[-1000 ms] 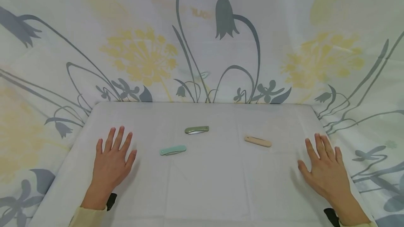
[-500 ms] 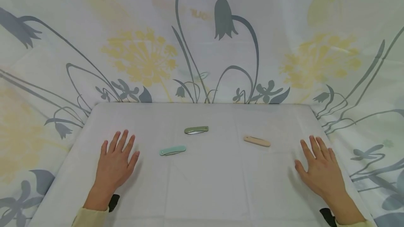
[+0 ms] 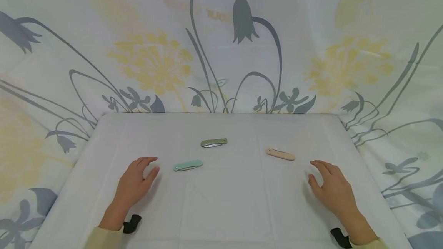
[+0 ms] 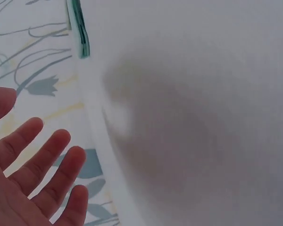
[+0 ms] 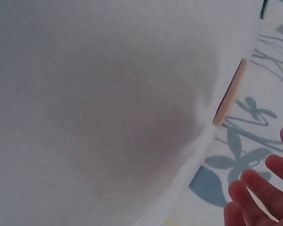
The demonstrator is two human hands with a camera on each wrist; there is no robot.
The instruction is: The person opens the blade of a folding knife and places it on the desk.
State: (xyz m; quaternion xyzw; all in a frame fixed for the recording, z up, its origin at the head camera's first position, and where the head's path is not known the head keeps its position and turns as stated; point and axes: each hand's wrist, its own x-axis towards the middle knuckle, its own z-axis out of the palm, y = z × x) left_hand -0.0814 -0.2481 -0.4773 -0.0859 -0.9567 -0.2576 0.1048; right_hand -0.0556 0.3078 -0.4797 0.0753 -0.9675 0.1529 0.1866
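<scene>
Currently, over the white, cloth-covered worktop (image 3: 225,210), the left hand (image 3: 131,185) and the right hand (image 3: 333,187) both keep relaxed, parted fingers (image 4: 63,176), which hold nothing. The left one is near the mint-green, slim folding knife (image 3: 188,165); the right one is near the beige, slim folding knife (image 3: 280,154). Such flat bodies could, I think, slip out of a shallow pinch, because they offer little height. Farther, between them, lies the olive-green folding knife (image 3: 214,142); its silver blade (image 3: 213,145) shows along the lower side, so a careless grip there might cut a fingertip.
</scene>
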